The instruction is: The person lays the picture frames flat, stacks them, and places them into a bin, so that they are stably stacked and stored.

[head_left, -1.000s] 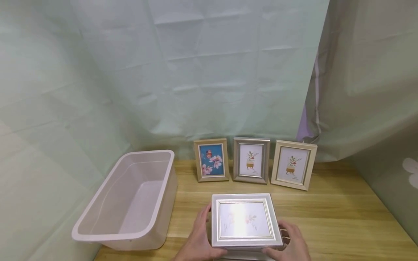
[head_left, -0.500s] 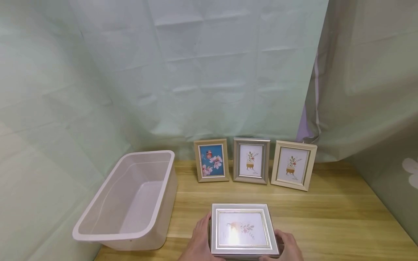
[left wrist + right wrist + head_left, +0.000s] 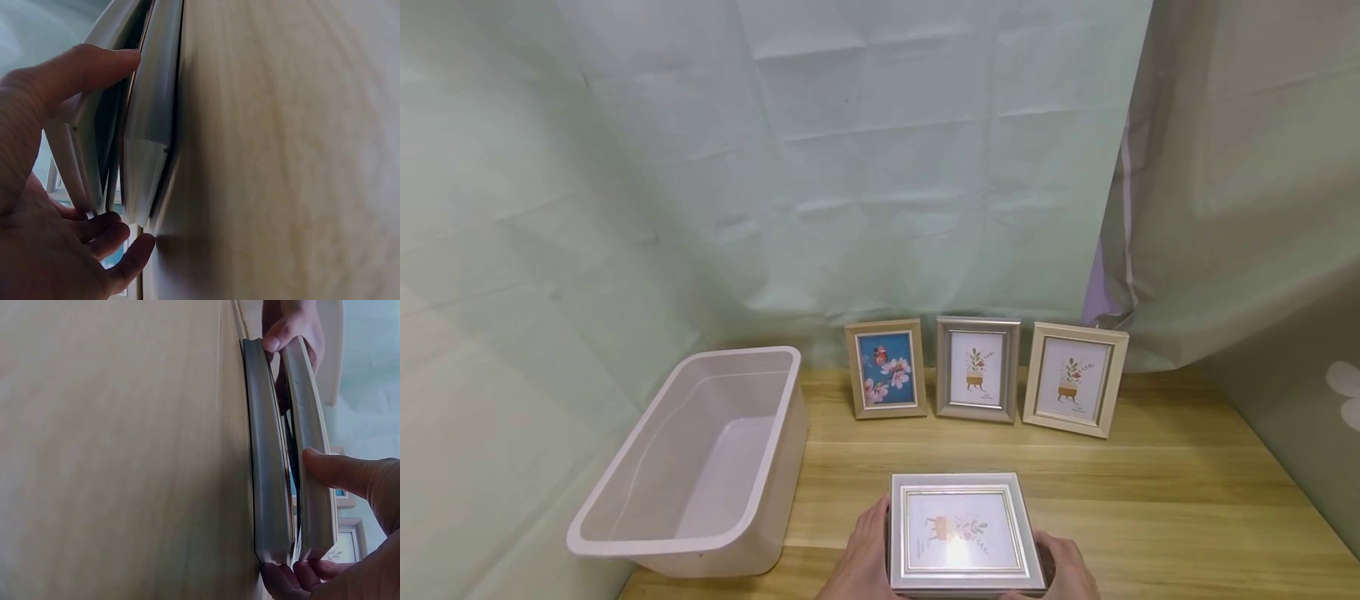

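Picture frames lie in a stack of two at the near side of the wooden bench (image 3: 1187, 517), with one hand on each end. The silver top picture frame (image 3: 962, 533) faces up. Its picture, a little plant in a pot, lies on its side, and a bright spot of light shines on it. The lower picture frame (image 3: 269, 462) is right under it, close to the wood, and a thin dark gap shows between the two.

The left hand (image 3: 861, 554) pinches the left end — thumb on the near side, bent fingers on the far side. Its thumb tip comes to the edge of the lower one. The right hand (image 3: 1067, 571) pinches the right end the same way, with its thumb on the side of the top one.

Farther back, three more stand up in a row: a gold bird-and-flower frame (image 3: 886, 368), a grey-silver plant frame (image 3: 977, 368) and a cream plant frame (image 3: 1075, 379), which is turned a bit. To the left sits a big pale plastic tub (image 3: 662, 546). A creased, pale green sheet (image 3: 850, 208) hangs behind everything.
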A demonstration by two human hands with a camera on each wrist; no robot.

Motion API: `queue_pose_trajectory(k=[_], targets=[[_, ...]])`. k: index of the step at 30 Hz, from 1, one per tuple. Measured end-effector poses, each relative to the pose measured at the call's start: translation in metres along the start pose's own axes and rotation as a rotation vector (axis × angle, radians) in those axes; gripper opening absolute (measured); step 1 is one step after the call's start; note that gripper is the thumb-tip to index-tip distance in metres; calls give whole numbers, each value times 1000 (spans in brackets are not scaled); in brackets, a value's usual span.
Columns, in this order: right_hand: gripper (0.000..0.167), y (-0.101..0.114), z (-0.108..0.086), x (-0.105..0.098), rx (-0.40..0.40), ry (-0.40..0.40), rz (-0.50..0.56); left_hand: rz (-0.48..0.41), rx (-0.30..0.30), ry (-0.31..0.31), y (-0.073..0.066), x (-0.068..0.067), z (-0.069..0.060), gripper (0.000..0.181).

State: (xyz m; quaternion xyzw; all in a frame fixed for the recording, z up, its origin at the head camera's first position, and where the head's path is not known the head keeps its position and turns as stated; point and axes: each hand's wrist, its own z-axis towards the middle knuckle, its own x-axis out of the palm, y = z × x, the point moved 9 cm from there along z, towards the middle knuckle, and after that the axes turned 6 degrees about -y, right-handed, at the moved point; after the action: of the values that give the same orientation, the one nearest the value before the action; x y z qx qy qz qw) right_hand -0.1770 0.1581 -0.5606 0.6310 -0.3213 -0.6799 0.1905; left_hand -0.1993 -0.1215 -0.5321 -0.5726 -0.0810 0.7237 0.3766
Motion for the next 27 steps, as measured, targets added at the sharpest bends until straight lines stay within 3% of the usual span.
queue_pose_trajectory(k=[4, 8, 12, 14, 17, 21, 27], targets=[[99, -9, 3, 5, -57, -65, -13, -16, 63, -50, 19, 17, -3, 139], [101, -35, 11, 22, -99, -113, -34, -67, 89, -26, 38, 34, -6, 145], [107, -59, 23, 40, -106, -68, -31, -145, 93, 30, 37, 34, -6, 147], [112, -66, 27, 47, -91, -19, -5, -188, 63, 47, 33, 31, -5, 145], [122, -70, 30, 51, -48, 9, 20, -201, 46, 38, 28, 26, -4, 142], [122, -59, 27, 44, 11, 9, 27, -161, 69, -13, 24, 23, -1, 141], [105, -10, 14, 18, 37, 36, 77, -110, 53, -30, 23, 23, 4, 141]])
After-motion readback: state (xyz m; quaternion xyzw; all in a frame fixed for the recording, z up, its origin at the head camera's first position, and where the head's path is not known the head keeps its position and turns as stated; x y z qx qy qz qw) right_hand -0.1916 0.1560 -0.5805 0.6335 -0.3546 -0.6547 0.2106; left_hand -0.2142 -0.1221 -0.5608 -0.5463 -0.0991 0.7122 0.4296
